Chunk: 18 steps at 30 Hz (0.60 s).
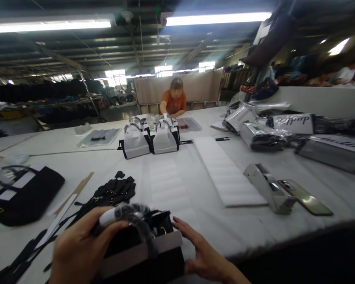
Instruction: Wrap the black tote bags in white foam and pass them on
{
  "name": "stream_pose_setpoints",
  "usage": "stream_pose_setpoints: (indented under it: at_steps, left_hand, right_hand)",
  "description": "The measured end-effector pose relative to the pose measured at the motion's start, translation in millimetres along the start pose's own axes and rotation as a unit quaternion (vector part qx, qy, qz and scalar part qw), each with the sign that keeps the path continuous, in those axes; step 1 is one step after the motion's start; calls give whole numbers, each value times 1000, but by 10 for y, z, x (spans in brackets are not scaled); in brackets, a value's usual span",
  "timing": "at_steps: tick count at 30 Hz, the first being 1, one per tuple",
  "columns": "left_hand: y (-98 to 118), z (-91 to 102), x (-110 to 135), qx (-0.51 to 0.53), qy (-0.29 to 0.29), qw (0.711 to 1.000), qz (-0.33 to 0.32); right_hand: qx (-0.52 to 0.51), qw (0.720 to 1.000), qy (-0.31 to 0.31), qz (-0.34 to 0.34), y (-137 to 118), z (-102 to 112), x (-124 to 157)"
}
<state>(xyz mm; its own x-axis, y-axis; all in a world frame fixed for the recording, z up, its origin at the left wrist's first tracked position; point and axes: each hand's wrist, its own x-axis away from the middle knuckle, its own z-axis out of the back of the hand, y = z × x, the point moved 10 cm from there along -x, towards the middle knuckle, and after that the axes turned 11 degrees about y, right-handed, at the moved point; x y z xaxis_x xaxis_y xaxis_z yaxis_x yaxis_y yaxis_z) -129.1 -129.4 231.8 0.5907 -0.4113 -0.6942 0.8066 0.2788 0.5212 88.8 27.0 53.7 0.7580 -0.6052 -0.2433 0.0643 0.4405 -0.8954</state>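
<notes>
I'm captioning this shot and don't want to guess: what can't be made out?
All in the head view:
- Held black bag's base: cut off by the bottom edge.
- Left grip's wrist: cut off by the bottom edge.
- Phone's screen: hidden, facing down.
- Nearest lettered package's end: cut off by the right edge.

The left hand (pixel 78 242) is curled into a grip, thumb (pixel 114 230) pointing right — the right hand (pixel 205 250) is loosely spread, fingers (pixel 191 233) extended, thumb (pixel 190 266) apart below.
</notes>
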Motion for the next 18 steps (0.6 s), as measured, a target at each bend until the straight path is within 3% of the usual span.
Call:
stream_pose_setpoints:
  at_steps: [2, 5, 10, 14, 18]
  left_hand:
    - [139, -318, -146, 36, -56, 997, 32]
    - [278, -1008, -413, 108, -133, 983, 60]
    - [188, -2394, -710, 155, -259, 946, 121]
    - [55, -3237, -776, 152, -328, 921, 148]
    - [-178, -3861, -745, 134, -373, 900, 180]
  right_hand:
    - [-51, 998, 29, 25, -63, -11, 34]
    - [-28, 991, 128, 26, -66, 167, -20]
    - [15, 957, 269, -109, 90, 724, -318]
    - [-8, 947, 286, -150, 251, 1022, -650]
    - [-11, 942, 274, -193, 556, 1151, -945]
